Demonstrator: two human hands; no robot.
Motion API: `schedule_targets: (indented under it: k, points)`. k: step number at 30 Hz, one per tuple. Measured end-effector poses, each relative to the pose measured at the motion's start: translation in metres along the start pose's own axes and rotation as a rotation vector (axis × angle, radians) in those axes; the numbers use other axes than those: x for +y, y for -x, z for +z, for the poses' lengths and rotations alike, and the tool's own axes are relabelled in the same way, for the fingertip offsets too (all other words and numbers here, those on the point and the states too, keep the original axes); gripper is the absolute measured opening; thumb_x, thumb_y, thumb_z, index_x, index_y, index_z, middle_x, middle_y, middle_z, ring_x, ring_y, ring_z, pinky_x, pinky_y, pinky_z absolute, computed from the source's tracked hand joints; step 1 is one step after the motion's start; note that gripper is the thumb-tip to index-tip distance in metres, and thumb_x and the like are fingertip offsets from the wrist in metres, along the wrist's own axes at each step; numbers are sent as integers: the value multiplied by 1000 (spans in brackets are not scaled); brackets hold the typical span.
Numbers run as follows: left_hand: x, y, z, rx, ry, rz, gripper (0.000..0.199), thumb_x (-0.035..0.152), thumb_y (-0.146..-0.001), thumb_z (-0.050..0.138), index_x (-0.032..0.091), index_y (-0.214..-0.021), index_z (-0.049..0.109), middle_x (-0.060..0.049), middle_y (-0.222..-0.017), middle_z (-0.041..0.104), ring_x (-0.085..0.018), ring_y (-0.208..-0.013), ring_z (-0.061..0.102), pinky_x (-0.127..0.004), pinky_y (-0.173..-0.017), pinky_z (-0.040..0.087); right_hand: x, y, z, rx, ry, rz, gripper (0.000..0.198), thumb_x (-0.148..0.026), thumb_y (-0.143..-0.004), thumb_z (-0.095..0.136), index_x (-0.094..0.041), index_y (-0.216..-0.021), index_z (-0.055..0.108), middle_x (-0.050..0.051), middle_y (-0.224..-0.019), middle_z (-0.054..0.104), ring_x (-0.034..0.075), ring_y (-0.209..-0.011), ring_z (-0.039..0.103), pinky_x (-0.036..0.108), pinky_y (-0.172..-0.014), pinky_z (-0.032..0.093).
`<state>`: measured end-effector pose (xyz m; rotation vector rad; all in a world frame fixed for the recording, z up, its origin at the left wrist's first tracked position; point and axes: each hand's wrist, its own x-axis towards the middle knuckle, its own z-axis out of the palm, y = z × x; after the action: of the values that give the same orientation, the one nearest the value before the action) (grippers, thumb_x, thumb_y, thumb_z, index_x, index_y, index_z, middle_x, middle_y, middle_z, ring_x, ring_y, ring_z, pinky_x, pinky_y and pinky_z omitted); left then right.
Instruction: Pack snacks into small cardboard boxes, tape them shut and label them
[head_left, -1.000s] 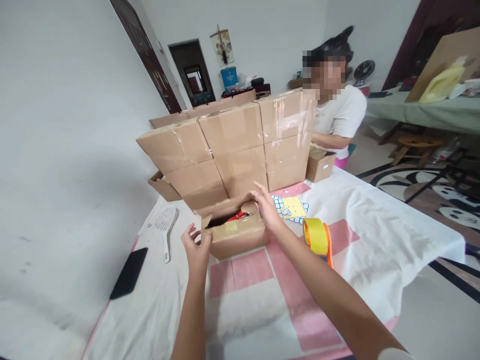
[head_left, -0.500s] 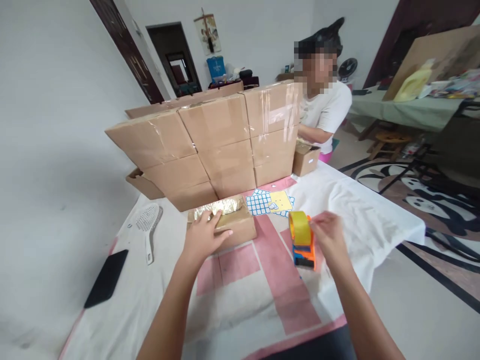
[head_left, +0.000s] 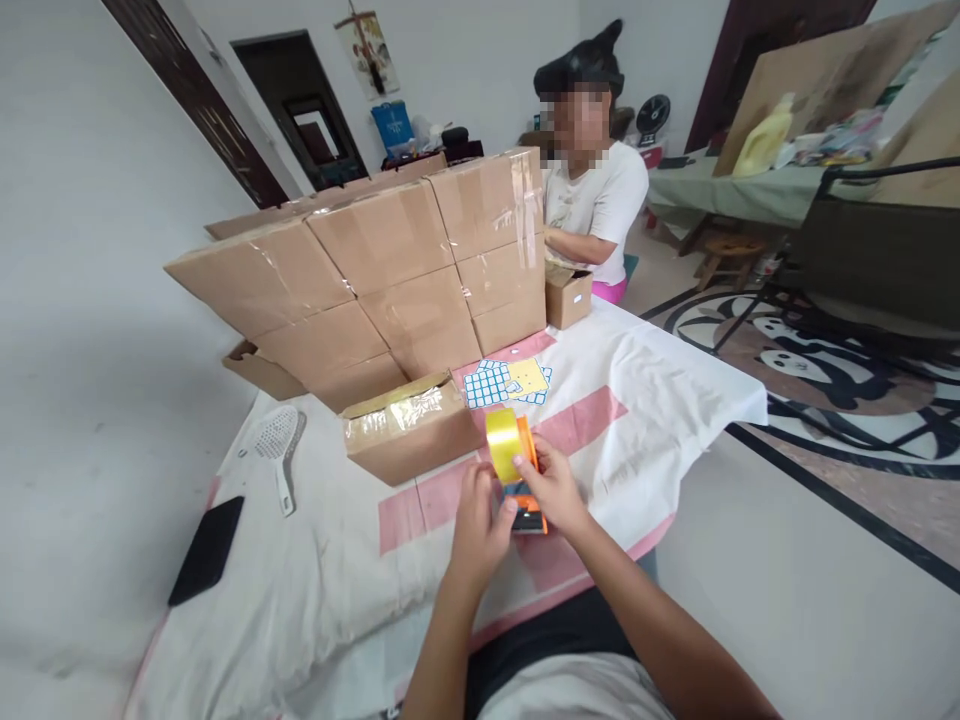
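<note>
One table with a white and pink cloth [head_left: 322, 590] carries all these things. On its far side stands a wall of stacked cardboard cartons [head_left: 409, 275], and nearer, just before it, lies one single carton [head_left: 420, 440] with shiny packing tape [head_left: 420, 406] across its top. To the right of this carton is the handheld tape dispenser [head_left: 527, 442], orange with a black end [head_left: 531, 522], bearing a yellow tape roll [head_left: 501, 445]. The right hand [head_left: 559, 492] grasps the dispenser, its thumb upon the roll. The left hand [head_left: 480, 522] is curled close on the left side; whether it pinches anything, I cannot tell. To do this well, I judge, the right hand should grip firmly but let the roll turn freely, and the left thumb should avoid the black end, where probably a cutting edge sits.
</note>
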<state>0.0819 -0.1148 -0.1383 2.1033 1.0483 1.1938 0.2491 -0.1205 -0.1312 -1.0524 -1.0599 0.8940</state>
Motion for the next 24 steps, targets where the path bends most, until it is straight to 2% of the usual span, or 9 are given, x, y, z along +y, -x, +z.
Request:
schedule_targets:
  k: [3,5,8,10,13,15,17,20,24]
  points:
    - [-2,-8,3,14,249,-117,72,67,-93,52,23,-149,40,-18,-147,48,-32,-140,46,-48,-112,42,-10,16,11,-89,-36,49,50,-64,-98,45,-21,-84,64,3,-77,63,19,-71,60,31,-66,51]
    - [-4,-19,-11,-99,378,-137,90,76,-86,53,27,-157,29,-17,-161,35,-33,-151,32,-48,-121,33,-15,26,13,-150,-53,126,57,-71,-97,39,-22,-93,69,6,-85,68,23,-82,66,34,-72,55]
    - [-4,-28,-31,-347,475,-182,88,74,-86,57,29,-158,33,-13,-163,36,-31,-155,27,-46,-126,24,-19,37,12,-204,-33,163,60,-77,-91,45,-27,-113,71,9,-103,72,28,-103,67,40,-86,57]
    - [-2,-25,-34,-402,493,-239,82,67,-87,62,30,-156,38,-13,-161,41,-31,-154,29,-47,-125,26,-17,40,9,-207,-4,137,59,-76,-91,46,-29,-115,71,9,-107,73,29,-105,67,42,-89,57]
    - [3,-8,-21,-239,457,-340,67,67,-92,54,27,-146,53,-14,-153,50,-31,-145,43,-49,-119,36,-10,34,4,-80,32,83,60,-75,-94,38,-27,-111,70,9,-102,73,28,-94,68,42,-82,57]
    - [7,5,-6,-137,400,-358,59,69,-92,51,23,-125,70,-15,-136,60,-31,-130,55,-48,-112,43,-6,27,1,5,69,37,63,-75,-96,32,-25,-107,68,8,-93,72,27,-85,67,40,-76,57]
    - [14,15,5,-141,380,-343,52,67,-89,58,20,-99,79,-13,-114,64,-28,-112,62,-44,-103,48,-2,22,0,-10,118,-17,62,-72,-99,28,-23,-101,66,7,-84,68,24,-76,64,38,-71,55]
    - [24,21,6,-140,419,-338,44,59,-89,62,20,-79,78,-9,-95,59,-24,-97,62,-37,-91,52,1,16,0,-62,224,-124,57,-68,-100,30,-23,-88,62,6,-77,63,22,-70,58,37,-70,51]
    - [32,25,-8,-77,343,-340,38,49,-94,58,20,-75,73,-3,-80,53,-18,-81,56,-31,-77,48,2,-2,-1,93,280,-149,56,-71,-97,35,-24,-75,56,5,-71,59,22,-67,56,38,-68,50]
